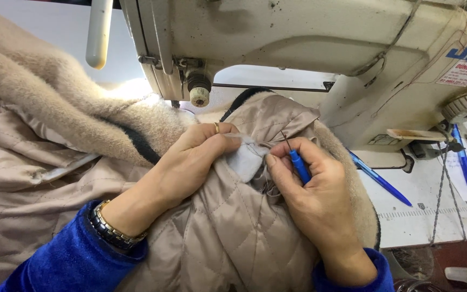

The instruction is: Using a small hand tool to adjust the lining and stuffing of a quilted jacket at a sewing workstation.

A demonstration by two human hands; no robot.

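A beige quilted coat lining [228, 232] with a fuzzy tan outer side [55, 92] lies bunched under the sewing machine. My left hand [190, 162], with a ring and a metal wristband, pinches a fold of the lining and white padding [244, 159]. My right hand [309, 189] grips a blue-handled seam ripper [297, 162], its thin metal tip pointing up at the seam beside the left fingers. Both sleeves are blue velvet.
A cream industrial sewing machine [309, 48] spans the top, its handwheel [466, 107] at the right. Two blue pens [379, 181] [463, 159] lie on the white table at the right. A white lever [98, 32] hangs at the upper left.
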